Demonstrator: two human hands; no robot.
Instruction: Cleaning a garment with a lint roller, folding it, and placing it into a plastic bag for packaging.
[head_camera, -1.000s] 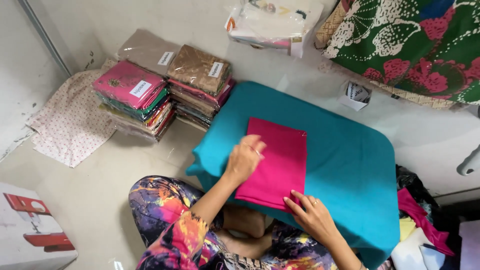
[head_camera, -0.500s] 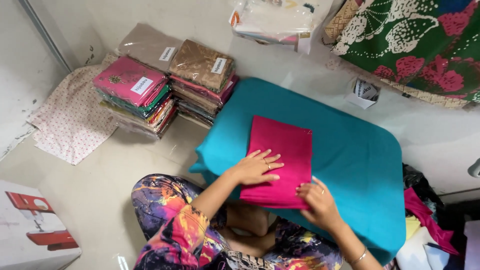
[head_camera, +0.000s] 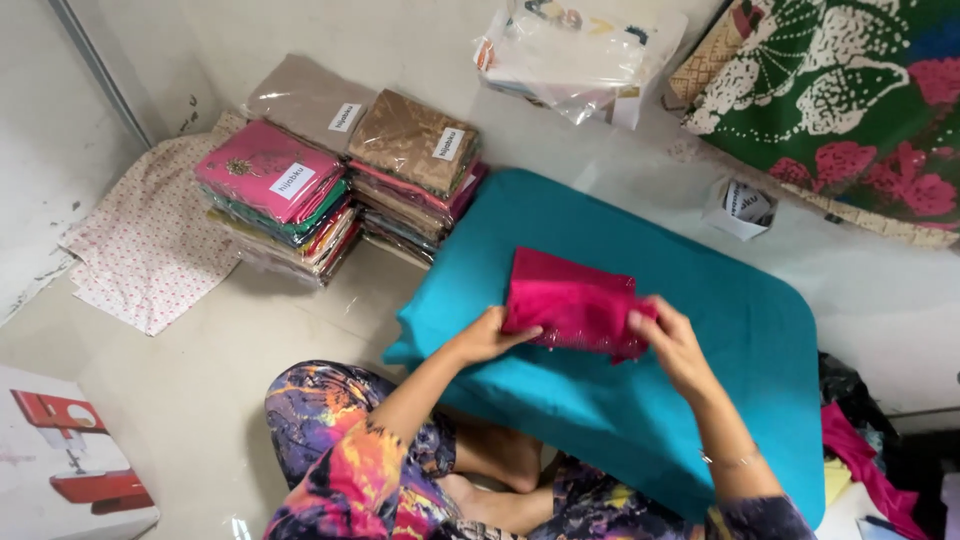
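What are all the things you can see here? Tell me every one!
folded cloth: one, pink, on the cushion, held at both ends
cushion: one, teal, on the floor
packed fabric stacks: about three, pink, brown and beige tops, left of the cushion
dotted cloth: one, white, far left on the floor
plastic bag: one, clear, top middle
patterned cloth: one, green, top right
small box: one, white, beside the cushion
carton: one, white, bottom left
left hand: holds the cloth
right hand: holds the cloth
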